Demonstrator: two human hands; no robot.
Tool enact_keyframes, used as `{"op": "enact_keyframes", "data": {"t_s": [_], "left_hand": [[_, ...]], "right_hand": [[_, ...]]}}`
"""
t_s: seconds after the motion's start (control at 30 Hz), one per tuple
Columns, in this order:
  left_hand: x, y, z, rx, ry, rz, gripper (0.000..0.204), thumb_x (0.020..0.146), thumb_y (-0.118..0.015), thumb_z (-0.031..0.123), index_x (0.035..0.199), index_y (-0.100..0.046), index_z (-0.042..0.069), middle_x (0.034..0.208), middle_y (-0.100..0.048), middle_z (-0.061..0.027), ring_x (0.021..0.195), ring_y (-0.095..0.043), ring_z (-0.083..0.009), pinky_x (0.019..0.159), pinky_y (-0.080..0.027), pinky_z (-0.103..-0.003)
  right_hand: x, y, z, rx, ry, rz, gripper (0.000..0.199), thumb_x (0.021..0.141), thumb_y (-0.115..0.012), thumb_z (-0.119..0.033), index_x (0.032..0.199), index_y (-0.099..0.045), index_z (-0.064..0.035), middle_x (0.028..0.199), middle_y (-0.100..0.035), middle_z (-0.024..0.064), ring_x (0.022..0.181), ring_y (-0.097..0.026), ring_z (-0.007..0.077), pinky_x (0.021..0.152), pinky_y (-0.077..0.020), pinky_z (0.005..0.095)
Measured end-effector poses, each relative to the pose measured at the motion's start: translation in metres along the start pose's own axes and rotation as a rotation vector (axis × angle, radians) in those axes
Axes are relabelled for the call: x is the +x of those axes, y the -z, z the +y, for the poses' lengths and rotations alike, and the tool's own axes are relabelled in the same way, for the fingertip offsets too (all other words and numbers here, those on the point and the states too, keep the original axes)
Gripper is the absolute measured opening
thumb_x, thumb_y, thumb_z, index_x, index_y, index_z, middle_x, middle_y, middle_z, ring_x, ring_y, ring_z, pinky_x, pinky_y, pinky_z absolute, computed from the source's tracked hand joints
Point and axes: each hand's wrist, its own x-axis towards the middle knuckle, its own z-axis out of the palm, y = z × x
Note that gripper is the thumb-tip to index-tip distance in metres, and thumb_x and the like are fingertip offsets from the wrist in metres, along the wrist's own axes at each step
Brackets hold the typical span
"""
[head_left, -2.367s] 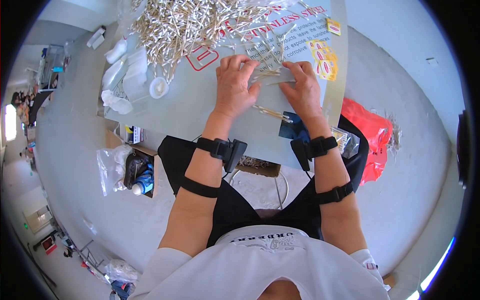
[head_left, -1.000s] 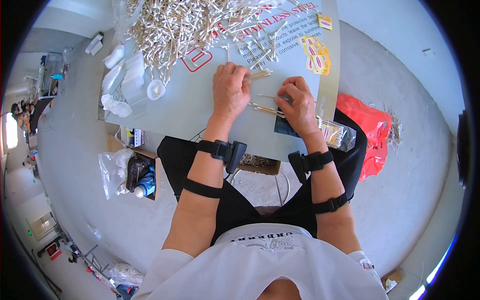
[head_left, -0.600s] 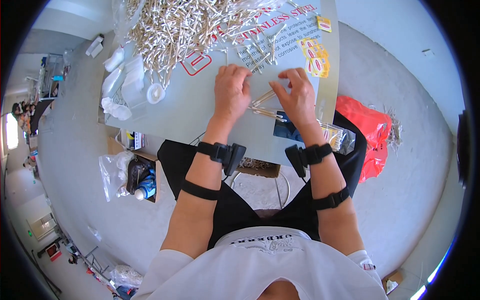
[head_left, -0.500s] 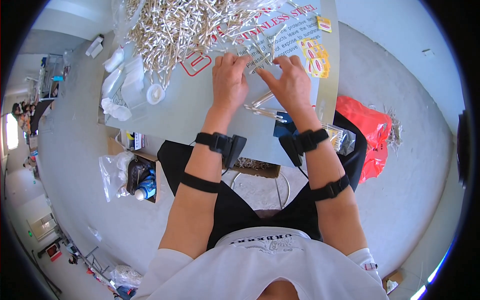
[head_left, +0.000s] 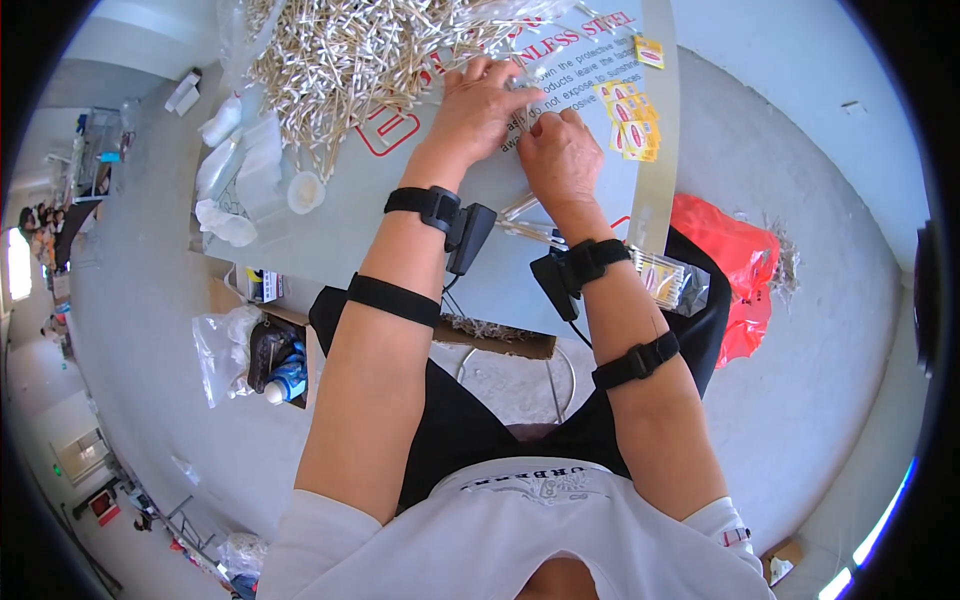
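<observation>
A big heap of cotton swabs (head_left: 340, 60) covers the far left of the table, with a few loose ones off its right side. By the heap's right edge my left hand (head_left: 482, 112) reaches over the tabletop, fingers and thumb apart; I see nothing held in it. My right hand (head_left: 562, 158) is close beside it, its fingers curled in around what look like thin cotton swabs, mostly hidden by the hand. Below that hand, a small group of swabs (head_left: 530, 232) lies near my right wrist. Yellow paper labels (head_left: 632, 120) lie to its right.
Left of the hands stand a small white round tub (head_left: 306, 192) and clear plastic bags (head_left: 225, 170). A pack of swabs (head_left: 660, 278) sits at the near right edge. A red plastic bag (head_left: 725, 270) lies on the right; an open box (head_left: 290, 360) stands at lower left.
My left hand has moved farther away and right, its fingers spreading. My right hand has come slightly nearer and left, and its fingers have curled in.
</observation>
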Motion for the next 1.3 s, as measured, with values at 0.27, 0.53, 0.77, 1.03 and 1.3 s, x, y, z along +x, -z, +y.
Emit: {"op": "enact_keyframes", "data": {"t_s": [0.27, 0.53, 0.77, 1.03, 1.3], "left_hand": [[-0.035, 0.017, -0.014, 0.139, 0.168, 0.164, 0.048, 0.075, -0.058, -0.004, 0.117, -0.065, 0.017, 0.13, -0.052, -0.0059, 0.127, -0.042, -0.0265, 0.103, -0.031, -0.048], [-0.09, 0.015, 0.093, -0.118, 0.115, -0.129, 0.053, 0.086, -0.061, 0.018, 0.136, -0.046, 0.006, 0.147, -0.038, -0.0115, 0.139, -0.032, -0.0277, 0.112, -0.022, -0.051], [-0.1, 0.005, 0.115, -0.04, 0.214, -0.065, 0.069, 0.088, -0.059, 0.042, 0.14, -0.04, 0.002, 0.15, -0.035, -0.0159, 0.142, -0.026, -0.0291, 0.114, -0.015, -0.055], [-0.094, 0.001, 0.119, -0.024, 0.214, -0.138, 0.075, 0.088, -0.059, 0.043, 0.145, -0.032, 0.003, 0.153, -0.024, -0.0192, 0.143, -0.021, -0.0322, 0.115, -0.014, -0.054], [-0.107, -0.001, 0.117, -0.902, 0.492, 0.415, 0.065, 0.097, -0.048, 0.036, 0.145, -0.028, -0.002, 0.154, -0.021, -0.0176, 0.143, -0.02, -0.0281, 0.116, -0.015, -0.04]], "right_hand": [[-0.021, 0.036, 0.033, 0.246, 0.164, -0.186, 0.004, 0.077, -0.063, -0.011, 0.076, -0.063, -0.0069, 0.078, -0.055, 0.0102, 0.078, -0.06, 0.0313, 0.067, -0.0495, 0.0405], [-0.029, 0.051, 0.052, 0.233, 0.342, -0.298, 0.004, 0.079, -0.062, -0.009, 0.078, -0.062, -0.0049, 0.08, -0.055, 0.0113, 0.078, -0.06, 0.0327, 0.068, -0.0485, 0.0411], [-0.042, 0.056, 0.049, 0.385, 0.154, -0.119, 0.006, 0.083, -0.058, -0.007, 0.085, -0.064, -0.0034, 0.086, -0.059, 0.0146, 0.082, -0.061, 0.0345, 0.073, -0.0496, 0.0416], [-0.092, 0.043, 0.047, 0.927, -0.151, 0.176, 0.025, 0.098, -0.049, -0.013, 0.113, -0.06, 0.0046, 0.126, -0.056, 0.0175, 0.117, -0.053, 0.0276, 0.1, -0.0404, 0.0333], [-0.109, 0.039, 0.034, 1.173, -0.256, 0.228, 0.04, 0.103, -0.044, -0.023, 0.129, -0.051, 0.0056, 0.141, -0.045, 0.0134, 0.128, -0.045, 0.0207, 0.109, -0.0361, 0.032]]}}
